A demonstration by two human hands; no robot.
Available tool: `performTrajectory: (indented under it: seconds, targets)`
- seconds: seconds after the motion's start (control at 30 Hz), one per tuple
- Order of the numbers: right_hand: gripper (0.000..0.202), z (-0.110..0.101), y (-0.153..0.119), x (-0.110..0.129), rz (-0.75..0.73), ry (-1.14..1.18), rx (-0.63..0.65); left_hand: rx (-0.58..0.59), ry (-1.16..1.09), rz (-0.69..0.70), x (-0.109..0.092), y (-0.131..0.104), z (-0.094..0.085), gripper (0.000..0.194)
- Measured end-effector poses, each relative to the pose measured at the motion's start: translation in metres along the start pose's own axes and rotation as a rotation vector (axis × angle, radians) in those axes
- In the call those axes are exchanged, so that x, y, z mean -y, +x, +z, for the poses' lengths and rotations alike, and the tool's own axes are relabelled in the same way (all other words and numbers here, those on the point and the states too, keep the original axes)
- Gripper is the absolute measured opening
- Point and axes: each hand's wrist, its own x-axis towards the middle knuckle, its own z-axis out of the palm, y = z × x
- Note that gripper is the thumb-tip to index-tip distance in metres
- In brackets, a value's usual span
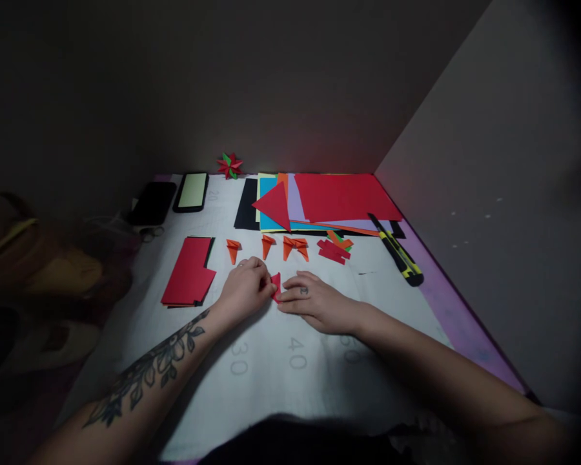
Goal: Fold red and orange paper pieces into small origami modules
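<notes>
A small folded piece of red paper [276,288] lies on the white mat in front of me. My left hand [246,284] pinches its left side between thumb and curled fingers. From the right, my right hand [317,300] reaches in with fingers stretched and a little apart, the fingertips touching the paper's right edge. Just beyond my hands stand several folded orange paper pieces [268,247] in a row. Right of that row is a small pile of red paper strips [334,252], with orange and green strips [339,241] behind.
A stack of cut red sheets [186,271] lies left. Large coloured sheets [346,197], with a red paper triangle [275,205] on top, lie against the wall. A yellow-black utility knife [397,253] is at right. Back left are a phone [192,192], dark flat object [153,203] and paper star [230,166].
</notes>
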Motion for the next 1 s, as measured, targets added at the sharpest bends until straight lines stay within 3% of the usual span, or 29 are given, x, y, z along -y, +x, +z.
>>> performTrajectory:
  seconds: [0.2,0.37,0.77,1.0]
  targets:
    - [0.038,-0.003,0.001,0.011,-0.013,-0.052,0.020,-0.034,0.067,-0.052,0.001,-0.003,-0.005,0.009]
    - [0.023,-0.003,-0.001,0.017,-0.032,-0.128,0.057,-0.051,0.125,-0.061,0.003,-0.005,-0.005,0.007]
    - [0.011,-0.006,-0.002,0.018,-0.056,-0.129,-0.006,-0.060,0.217,-0.094,0.006,-0.009,-0.008,0.009]
    - [0.015,-0.004,0.000,0.012,-0.068,-0.114,-0.019,-0.090,0.022,-0.191,0.010,-0.009,-0.005,0.011]
